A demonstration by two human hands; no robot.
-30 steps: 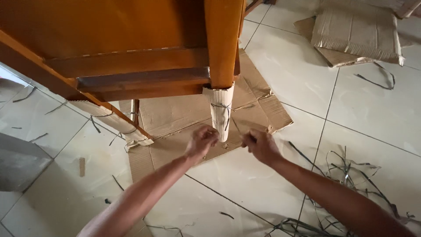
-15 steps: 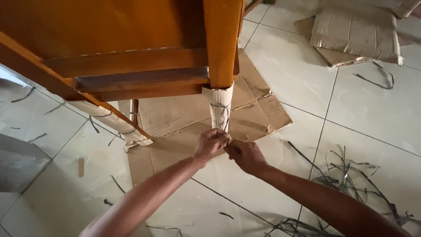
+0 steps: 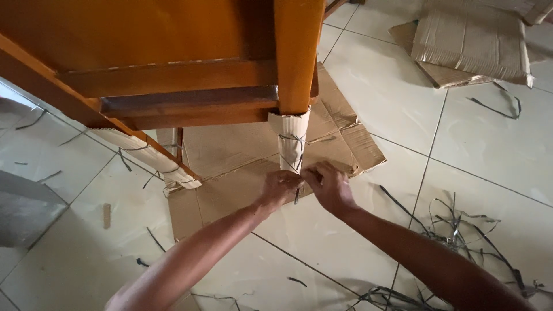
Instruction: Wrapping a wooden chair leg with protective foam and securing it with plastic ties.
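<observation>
An orange wooden chair leg [image 3: 296, 57] comes down at centre, its foot wrapped in pale corrugated cardboard [image 3: 290, 141] tied with a thin dark strap [image 3: 291, 138]. My left hand [image 3: 279, 189] and my right hand [image 3: 329, 185] meet at the foot of this wrapped leg, fingers pinched on the ends of a dark strap [image 3: 296, 196] that hangs between them. A second wrapped leg [image 3: 151, 158] slants at the left.
Flattened brown cardboard [image 3: 230, 155] lies on the white tile floor under the chair. More folded cardboard [image 3: 469, 40] sits at top right. Loose dark strap scraps [image 3: 455, 224] are scattered at right; a grey object [image 3: 23, 213] is at left.
My hands, apart one second ago, came together at the bottom of the wrapped leg and now sit slightly higher, both pinching the strap ends.
</observation>
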